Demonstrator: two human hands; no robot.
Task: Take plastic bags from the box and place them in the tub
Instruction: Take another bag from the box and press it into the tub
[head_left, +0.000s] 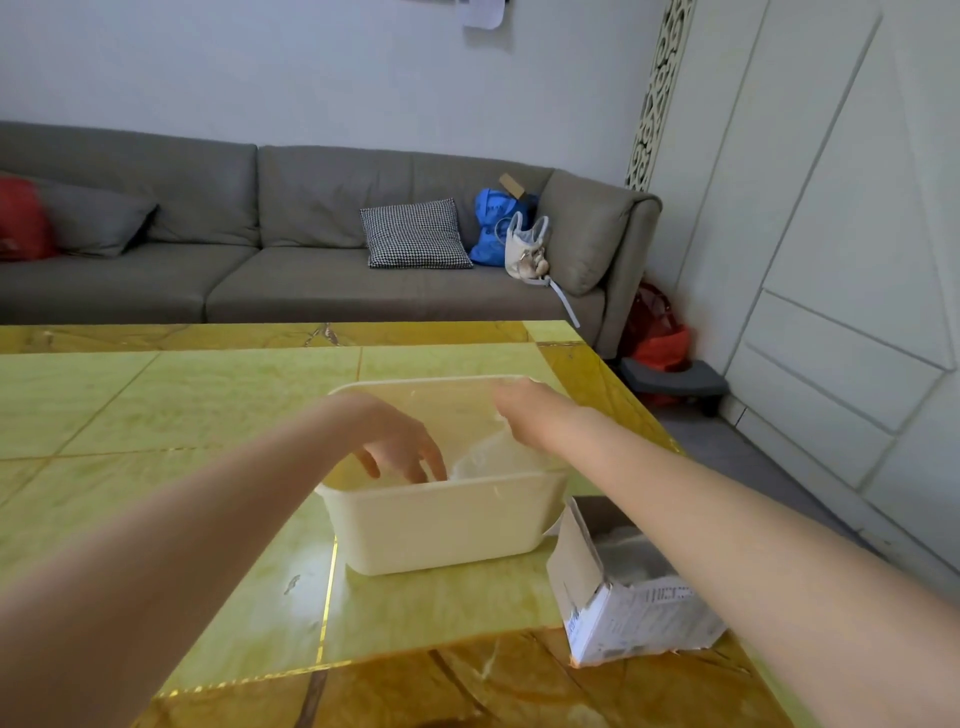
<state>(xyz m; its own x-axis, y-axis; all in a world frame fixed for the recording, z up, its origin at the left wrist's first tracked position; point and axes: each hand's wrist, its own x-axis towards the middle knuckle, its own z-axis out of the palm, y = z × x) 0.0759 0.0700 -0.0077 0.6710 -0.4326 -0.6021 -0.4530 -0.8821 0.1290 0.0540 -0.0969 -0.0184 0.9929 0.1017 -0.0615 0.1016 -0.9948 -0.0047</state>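
Note:
A cream plastic tub (441, 525) stands on the yellow-green table. Both my hands reach into it. My left hand (397, 441) hangs over the tub's left half, fingers spread and pointing down, nothing seen in them. My right hand (519, 410) is bent down over the tub's far right corner, its fingers hidden; a clear plastic bag (488, 460) spreads out just below it inside the tub. The cardboard box (623, 587) lies open at the tub's right, partly under my right forearm, with pale plastic showing inside.
The table's (182, 415) right edge (649, 426) runs close to the tub and box. Beyond the far edge stands a grey sofa (291, 234) with a checked cushion (415, 234) and bags. White cabinets (831, 234) fill the right side.

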